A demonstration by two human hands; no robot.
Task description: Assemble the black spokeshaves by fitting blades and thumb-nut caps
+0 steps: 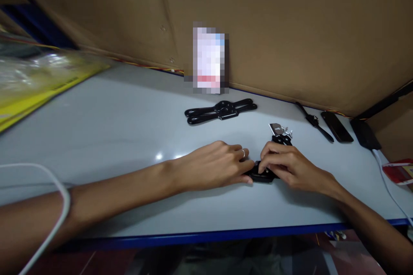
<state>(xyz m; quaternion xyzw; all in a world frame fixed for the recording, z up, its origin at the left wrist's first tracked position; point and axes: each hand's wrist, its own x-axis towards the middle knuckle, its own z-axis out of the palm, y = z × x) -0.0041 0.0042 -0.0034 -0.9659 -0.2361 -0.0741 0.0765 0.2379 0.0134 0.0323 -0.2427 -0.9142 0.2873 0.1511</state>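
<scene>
A black spokeshave body (pixel 262 177) lies on the table between my hands, mostly covered by the fingers. My left hand (pixel 222 164) is closed around its left handle, a ring on one finger. Over its middle, my right hand (pixel 287 164) has thumb and fingers pinched together. What they pinch is hidden. Just beyond the right hand are small black metal parts (pixel 281 139), a silver blade (pixel 275 129) and several silver screws (pixel 288 131). Two more black spokeshave bodies (pixel 222 111) lie side by side farther back.
At the back right are another spokeshave (pixel 314 122), a phone (pixel 337 127) and a black box-like device (pixel 365 134) with a white cable. A blurred upright panel (pixel 209 60) leans on the cardboard wall (pixel 290 30). Yellow plastic packaging (pixel 48 81) lies left; a white cable (pixel 63 193) crosses my left forearm.
</scene>
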